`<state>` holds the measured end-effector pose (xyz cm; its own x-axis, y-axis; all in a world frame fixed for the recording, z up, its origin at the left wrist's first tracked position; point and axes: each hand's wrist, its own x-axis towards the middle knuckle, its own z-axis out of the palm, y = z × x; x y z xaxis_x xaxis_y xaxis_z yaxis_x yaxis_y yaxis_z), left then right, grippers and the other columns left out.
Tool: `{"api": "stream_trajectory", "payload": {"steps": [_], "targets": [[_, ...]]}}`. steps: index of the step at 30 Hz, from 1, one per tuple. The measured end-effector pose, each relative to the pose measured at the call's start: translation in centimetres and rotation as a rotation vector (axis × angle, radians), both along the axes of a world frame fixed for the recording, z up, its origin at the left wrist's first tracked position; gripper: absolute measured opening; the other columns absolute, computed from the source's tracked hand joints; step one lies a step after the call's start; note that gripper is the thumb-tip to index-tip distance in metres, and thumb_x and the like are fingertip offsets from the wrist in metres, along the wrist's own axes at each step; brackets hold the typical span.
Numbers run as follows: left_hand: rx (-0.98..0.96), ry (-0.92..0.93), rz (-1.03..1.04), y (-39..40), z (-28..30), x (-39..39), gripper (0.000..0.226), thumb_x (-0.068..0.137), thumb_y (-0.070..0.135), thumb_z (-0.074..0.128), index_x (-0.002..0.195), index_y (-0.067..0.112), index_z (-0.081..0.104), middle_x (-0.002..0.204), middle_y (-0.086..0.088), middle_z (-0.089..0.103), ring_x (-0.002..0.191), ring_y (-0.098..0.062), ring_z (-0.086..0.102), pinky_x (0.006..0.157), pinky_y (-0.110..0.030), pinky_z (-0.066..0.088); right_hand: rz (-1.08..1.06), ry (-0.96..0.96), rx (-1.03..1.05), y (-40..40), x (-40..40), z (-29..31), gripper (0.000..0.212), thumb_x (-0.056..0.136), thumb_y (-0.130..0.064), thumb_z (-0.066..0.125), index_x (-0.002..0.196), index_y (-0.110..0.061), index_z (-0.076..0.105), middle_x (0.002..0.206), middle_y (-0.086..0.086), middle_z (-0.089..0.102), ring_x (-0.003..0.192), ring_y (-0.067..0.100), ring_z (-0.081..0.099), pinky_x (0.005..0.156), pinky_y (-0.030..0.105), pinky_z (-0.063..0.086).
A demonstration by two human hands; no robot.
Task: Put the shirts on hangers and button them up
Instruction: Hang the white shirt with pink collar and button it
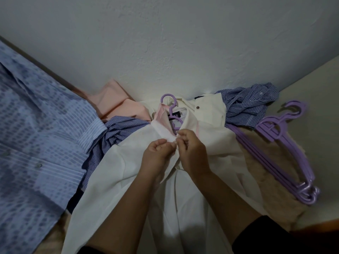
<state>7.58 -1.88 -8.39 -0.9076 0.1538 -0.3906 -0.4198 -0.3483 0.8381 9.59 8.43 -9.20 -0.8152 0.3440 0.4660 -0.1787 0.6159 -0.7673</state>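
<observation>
A person fastens a white shirt (128,180) laid flat on a bed (271,162) against a pale wall (183,43), seen from above. At the bed's left edge lies a light-blue patterned shirt (36,125), spread wide and already buttoned. Next to it a dark-blue striped shirt (113,132) sits crumpled, partly under the white one, with a folded pink shirt (113,101) behind it by the wall. In the middle, the white shirt is on a purple hanger (171,107), whose hook points toward the wall and shows at the open collar. The left hand (157,153) pinches the left front edge of the shirt just below the collar, fingers curled on the cloth. The right hand (192,149) meets it, fingertips pinching the opposite edge at a small button (175,143); the two hands touch. Behind them lies another cream shirt (207,110) with a dark button. To its right a blue checked shirt (251,101) is bunched by the wall. Near the bed's right edge rests a stack of spare hangers (286,143), well apart from the hands.
</observation>
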Motion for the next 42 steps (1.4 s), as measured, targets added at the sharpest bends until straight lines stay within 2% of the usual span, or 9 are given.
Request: {"api": "stream_trajectory", "payload": {"steps": [4,7,11,15,20,24,32,36,42], "targets": [[0.202,-0.134,0.004,-0.1,1.3,-0.6,0.015,0.087,-0.005,0.058,0.101,-0.002,0.06,0.078,-0.014,0.07,0.067,-0.017,0.069,0.063,-0.024,0.058,0.067,-0.141,-0.273,0.5,0.0,0.6,0.026,0.085,0.007,0.056,0.101,-0.014,0.051,0.083,0.003,0.058,0.076,0.01,0.056,0.069,0.002,0.039],[0.133,-0.11,0.003,-0.2,1.5,-0.8,0.032,0.083,-0.007,0.063,0.112,0.0,0.055,0.078,-0.013,0.07,0.064,-0.017,0.067,0.061,-0.024,0.058,0.098,-0.258,-0.554,0.8,-0.4,1.0,0.03,0.084,0.009,0.057,0.089,-0.018,0.045,0.07,0.0,0.054,0.058,-0.002,0.052,0.062,0.009,0.042],[-0.02,0.015,-0.042,-0.8,0.9,-0.4,0.03,0.083,-0.005,0.065,0.109,0.005,0.052,0.082,-0.008,0.068,0.074,-0.017,0.065,0.077,-0.028,0.056,0.17,-0.335,-0.779,1.1,-0.6,1.3,0.028,0.086,0.008,0.057,0.083,-0.016,0.043,0.071,0.005,0.052,0.061,0.012,0.048,0.061,0.023,0.043],[-0.567,0.269,-0.077,-1.3,-0.5,0.6,0.02,0.082,0.008,0.068,0.097,0.015,0.057,0.084,-0.003,0.067,0.077,-0.018,0.064,0.078,-0.033,0.055,0.124,-0.333,-0.455,1.0,0.2,0.2,0.026,0.085,0.003,0.061,0.088,-0.02,0.05,0.095,0.012,0.061,0.077,0.008,0.058,0.071,0.011,0.045],[-0.882,0.431,-0.246,-2.7,-1.8,3.5,0.037,0.071,0.04,0.078,0.096,0.026,0.055,0.082,0.008,0.062,0.073,-0.008,0.06,0.07,-0.028,0.052,0.019,-0.377,0.015,1.0,4.2,-1.9,0.021,0.081,-0.009,0.063,0.101,-0.013,0.059,0.101,0.006,0.062,0.096,0.023,0.057,0.085,0.035,0.047],[-1.153,0.481,-0.284,-3.7,-3.1,6.2,0.028,0.079,0.036,0.071,0.095,0.032,0.049,0.083,0.013,0.058,0.076,-0.007,0.059,0.068,-0.029,0.051,-0.009,-0.567,0.456,1.1,8.2,-3.1,0.03,0.08,-0.012,0.061,0.11,-0.016,0.055,0.105,0.005,0.057,0.1,0.026,0.054,0.084,0.037,0.042],[-0.891,0.438,-0.051,-1.6,-3.2,11.1,0.018,0.083,0.014,0.069,0.087,0.024,0.054,0.072,0.007,0.06,0.068,0.003,0.056,0.063,-0.004,0.041,0.011,-0.615,0.108,-2.6,13.4,-3.4,0.006,0.09,-0.013,0.052,0.092,-0.019,0.055,0.097,-0.002,0.049,0.086,0.017,0.053,0.071,0.026,0.041],[-0.861,0.252,0.02,-1.9,-5.8,11.9,0.013,0.085,0.016,0.066,0.095,0.023,0.06,0.08,0.013,0.063,0.077,-0.004,0.062,0.064,-0.007,0.043,-0.007,-0.636,-0.08,-3.2,13.9,-5.4,0.033,0.087,-0.013,0.052,0.055,-0.021,0.046,0.063,-0.001,0.049,0.062,0.013,0.048,0.058,0.026,0.035],[-0.739,0.219,0.076,-2.2,-6.1,11.2,0.02,0.085,0.014,0.067,0.099,0.025,0.058,0.088,0.008,0.068,0.081,-0.006,0.065,0.079,-0.035,0.057,-0.041,-0.631,-0.283,-1.9,10.9,-4.3,0.025,0.094,-0.015,0.047,0.103,-0.007,0.069,0.096,0.004,0.065,0.089,0.02,0.062,0.084,0.035,0.051]]}}
